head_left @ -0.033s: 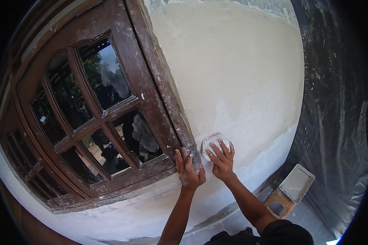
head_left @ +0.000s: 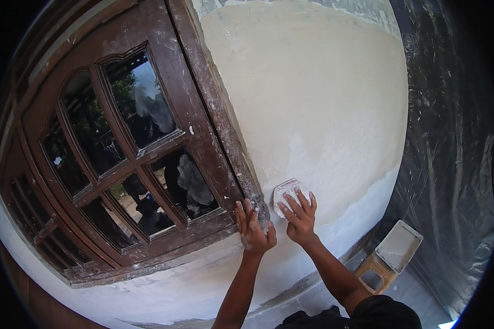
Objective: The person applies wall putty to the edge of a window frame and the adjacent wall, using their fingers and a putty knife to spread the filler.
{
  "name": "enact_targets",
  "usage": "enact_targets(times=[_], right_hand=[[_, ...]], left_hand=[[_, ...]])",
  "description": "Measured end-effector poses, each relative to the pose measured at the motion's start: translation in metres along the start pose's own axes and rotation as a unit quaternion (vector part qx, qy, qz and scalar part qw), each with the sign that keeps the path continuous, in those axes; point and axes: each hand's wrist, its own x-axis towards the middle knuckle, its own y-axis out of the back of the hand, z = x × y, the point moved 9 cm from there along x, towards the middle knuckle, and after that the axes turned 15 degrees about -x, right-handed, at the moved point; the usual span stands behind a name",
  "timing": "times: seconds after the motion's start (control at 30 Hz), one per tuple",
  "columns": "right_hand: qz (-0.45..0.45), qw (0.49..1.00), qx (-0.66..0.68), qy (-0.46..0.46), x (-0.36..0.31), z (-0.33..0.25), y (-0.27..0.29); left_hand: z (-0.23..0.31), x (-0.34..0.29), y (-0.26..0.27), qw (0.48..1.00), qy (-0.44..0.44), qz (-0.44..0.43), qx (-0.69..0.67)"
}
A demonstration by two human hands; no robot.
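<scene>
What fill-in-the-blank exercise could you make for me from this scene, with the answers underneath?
1. A flat, whitish pad lies between the cream plastered wall and the person's ____.
2. The person's left hand is at the lower corner of a brown wooden window, whose panes are made of ____.
3. A pale rectangular tray stands on a tan backless seat called a ____.

Missing words: right hand; glass; stool.

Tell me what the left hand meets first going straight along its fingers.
The brown window frame, it seems: the left hand overlaps its lower right corner in view, though depth is unclear.
</scene>
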Motion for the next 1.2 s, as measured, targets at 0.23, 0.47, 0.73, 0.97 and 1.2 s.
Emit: enact_targets(times=[0.23,0.47,0.73,0.97,1.2], right_hand=[[0.068,0.998,0.008,0.0,0.084,-0.007,0.018],[0.028,0.999,0.019,-0.006,0.025,0.0,-0.019],[0.007,1.0,-0.002,-0.011,0.015,0.004,0.012],[0.042,0.999,0.004,0.018,0.067,-0.007,0.003],[-0.032,0.999,-0.014,0.001,-0.024,0.003,0.004]], left_hand=[[0.0,0.0,0.004,1.0,0.003,0.001,0.004],[0.001,0.001,0.001,1.0,0.002,0.0,-0.012],[0.001,0.001,0.001,1.0,-0.002,-0.004,0.009],[-0.003,0.0,0.0,1.0,0.002,-0.002,-0.005],[0.003,0.002,0.0,1.0,0.002,-0.011,0.006]])
